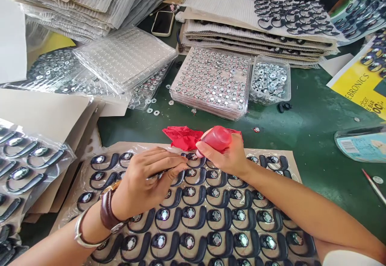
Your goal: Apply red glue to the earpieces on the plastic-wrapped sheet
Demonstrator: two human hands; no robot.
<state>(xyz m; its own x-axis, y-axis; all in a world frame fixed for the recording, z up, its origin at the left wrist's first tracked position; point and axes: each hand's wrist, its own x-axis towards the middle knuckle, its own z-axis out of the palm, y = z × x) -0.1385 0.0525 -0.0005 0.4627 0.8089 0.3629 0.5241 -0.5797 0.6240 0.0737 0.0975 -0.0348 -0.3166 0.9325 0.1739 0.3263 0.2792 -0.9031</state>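
Observation:
My right hand is wrapped round a red squeeze bottle, tilted with its tip down toward an ear-hook earphone piece in the top rows of the sheet. Close by on the left, my left hand pinches a thin dark tool that looks like tweezers; its tip is mostly hidden by the fingers. Below both hands, rows of black ear-hook pieces with round silver speaker discs lie on a film-covered cardboard sheet. A crumpled red cloth lies just behind the bottle.
Behind stand a stack of clear trays with round speakers, a clear tub of metal washers and layered cardboard sheets. A phone lies at the back. More ear-hook sheets are stacked at left; a blue-labelled packet lies right.

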